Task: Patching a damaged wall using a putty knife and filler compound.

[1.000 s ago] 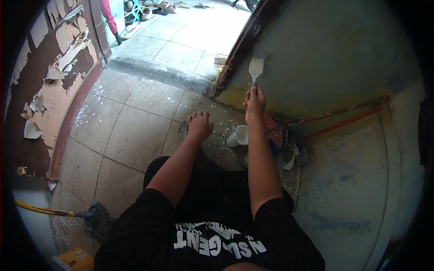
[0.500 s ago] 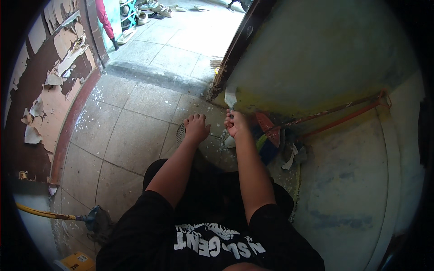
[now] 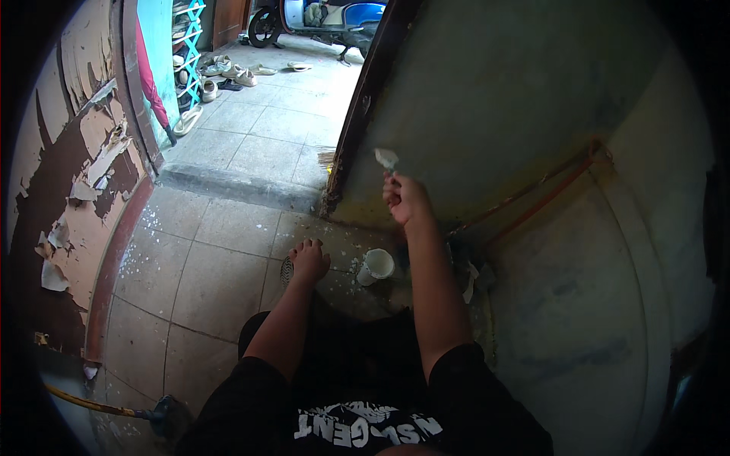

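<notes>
My right hand is closed round the handle of a putty knife, whose flared, whitish head points up and away in front of the greenish wall. Whether the blade touches the wall I cannot tell. My left hand holds nothing; its fingers are a little bent and apart, above a patterned sandal. Between my two arms a white cup stands on the tiled floor, its rim facing up and its contents unclear.
White flakes lie scattered over the floor tiles. Long poles lean along the wall at right. A peeling door is at left, a yellow-handled tool below it. Beyond the raised doorsill are shoes and a blue motorbike.
The view has tilted up, showing more beyond the doorway. My right hand has moved farther up the wall with the putty knife, uncovering the white cup. The left hand keeps its place by the sandal.
</notes>
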Action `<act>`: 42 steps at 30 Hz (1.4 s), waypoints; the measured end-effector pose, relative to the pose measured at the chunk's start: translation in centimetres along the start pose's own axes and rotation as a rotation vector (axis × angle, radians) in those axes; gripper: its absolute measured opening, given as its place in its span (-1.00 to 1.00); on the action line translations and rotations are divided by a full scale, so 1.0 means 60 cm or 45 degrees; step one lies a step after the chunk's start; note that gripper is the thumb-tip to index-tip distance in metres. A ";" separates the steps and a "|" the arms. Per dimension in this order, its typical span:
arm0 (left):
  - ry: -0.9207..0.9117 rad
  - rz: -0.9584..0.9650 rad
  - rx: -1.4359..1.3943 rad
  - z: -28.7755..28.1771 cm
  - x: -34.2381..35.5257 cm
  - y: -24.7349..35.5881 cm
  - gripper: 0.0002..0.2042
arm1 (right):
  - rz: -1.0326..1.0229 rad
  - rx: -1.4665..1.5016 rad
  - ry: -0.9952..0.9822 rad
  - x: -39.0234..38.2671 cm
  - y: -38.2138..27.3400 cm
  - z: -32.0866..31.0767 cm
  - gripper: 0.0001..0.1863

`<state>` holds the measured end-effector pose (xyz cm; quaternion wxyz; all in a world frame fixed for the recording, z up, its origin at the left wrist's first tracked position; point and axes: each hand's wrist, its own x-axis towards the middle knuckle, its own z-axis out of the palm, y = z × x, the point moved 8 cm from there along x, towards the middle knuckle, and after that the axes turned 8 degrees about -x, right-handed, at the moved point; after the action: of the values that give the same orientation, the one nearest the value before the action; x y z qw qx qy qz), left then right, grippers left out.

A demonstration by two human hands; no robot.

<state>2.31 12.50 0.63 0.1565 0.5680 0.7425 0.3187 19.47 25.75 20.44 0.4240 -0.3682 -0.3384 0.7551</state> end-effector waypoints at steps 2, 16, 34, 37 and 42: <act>-0.045 -0.022 0.006 -0.002 0.001 0.005 -0.55 | -0.100 -0.072 -0.046 -0.037 -0.059 0.040 -0.84; -0.027 -0.016 0.005 0.004 0.004 -0.001 -0.53 | -0.844 -0.391 -0.026 -0.157 -0.228 0.168 -0.76; -0.065 -0.036 0.017 0.002 0.003 0.003 -0.50 | -0.514 -2.018 0.470 -0.027 0.029 -0.036 -0.71; -0.078 -0.046 0.005 0.002 0.003 0.003 -0.50 | -0.365 -2.308 0.399 -0.028 0.046 -0.047 -0.70; -0.113 -0.055 -0.018 0.009 0.007 0.000 -0.50 | -0.551 -2.351 0.342 -0.030 -0.033 -0.009 -0.67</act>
<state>2.50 13.06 0.32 0.2002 0.5642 0.7447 0.2949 21.35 25.09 22.29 0.1319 -0.5704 -0.8094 0.0469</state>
